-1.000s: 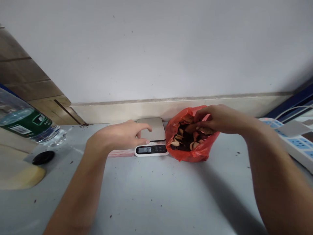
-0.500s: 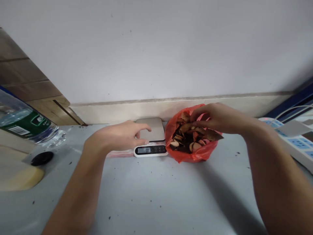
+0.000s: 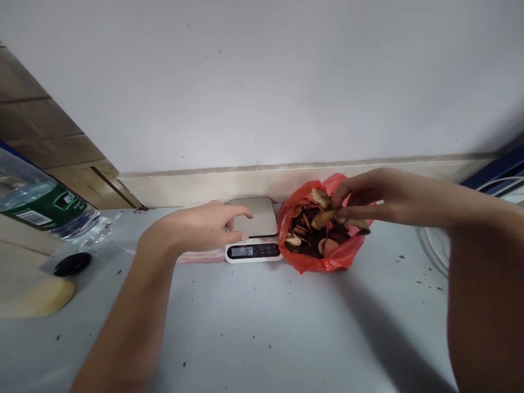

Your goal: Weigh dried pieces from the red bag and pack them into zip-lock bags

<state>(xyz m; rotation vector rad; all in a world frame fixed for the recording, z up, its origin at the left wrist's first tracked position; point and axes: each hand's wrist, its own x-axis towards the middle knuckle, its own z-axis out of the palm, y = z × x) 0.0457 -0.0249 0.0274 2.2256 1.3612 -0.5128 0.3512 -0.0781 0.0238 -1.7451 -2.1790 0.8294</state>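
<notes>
A small kitchen scale [image 3: 258, 217] with a metal plate lies by the wall, its display reading 0.0. Over its left side is my left hand [image 3: 200, 225], open, thumb and index finger apart with nothing between them. To the right of the scale, a red plastic bag [image 3: 338, 261] stands open, full of dried brown slices [image 3: 303, 225] whose exact kind I cannot tell. My right hand [image 3: 379, 195] is above the bag's mouth, its fingers closed on a brownish dried slice [image 3: 323, 218]. Part of the bag's far right rim is hidden behind that hand.
At the left are a water bottle [image 3: 49, 204] with a green label, a black oval object [image 3: 72, 265] and a blurred pale container [image 3: 36, 295]. Striped plastic [image 3: 200, 257] lies under the scale. A white cable [image 3: 436, 251] runs at the right, partly behind my right arm.
My right hand has lifted slightly and shifted right, bringing up a dried slice from among the others. My right forearm now covers the power strip. The left hand stays put; the display still reads 0.0.
</notes>
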